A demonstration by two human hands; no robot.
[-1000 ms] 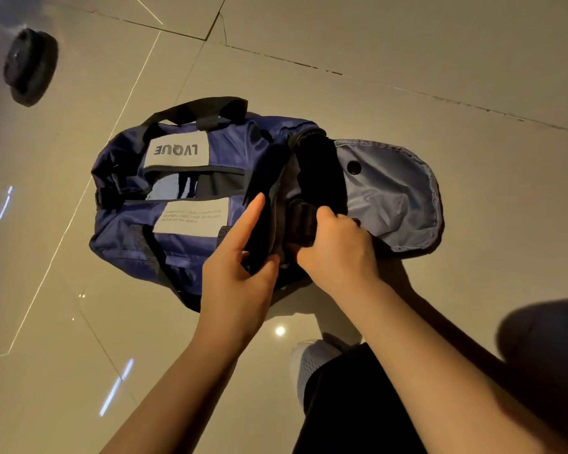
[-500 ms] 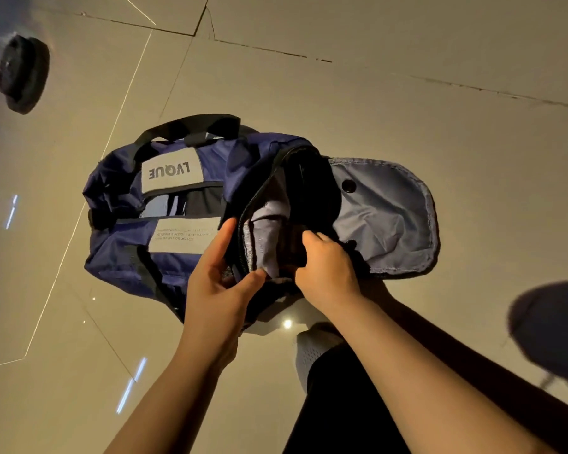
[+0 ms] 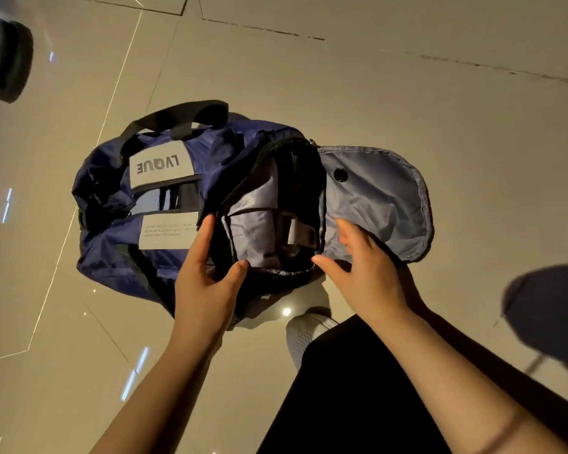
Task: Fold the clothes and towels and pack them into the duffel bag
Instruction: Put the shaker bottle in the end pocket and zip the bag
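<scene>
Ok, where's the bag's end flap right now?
The grey-lined end flap lies folded open on the floor, right of the duffel bag opening, with the right hand on its near edge.

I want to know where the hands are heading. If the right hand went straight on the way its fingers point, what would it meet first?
Most likely the grey inside of the open end flap of the duffel bag; the right hand already hovers at its near edge, though depth is unclear.

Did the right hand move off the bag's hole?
Yes. The right hand let go of the dark opening and shifted right, onto the grey flap of the duffel bag.
</scene>
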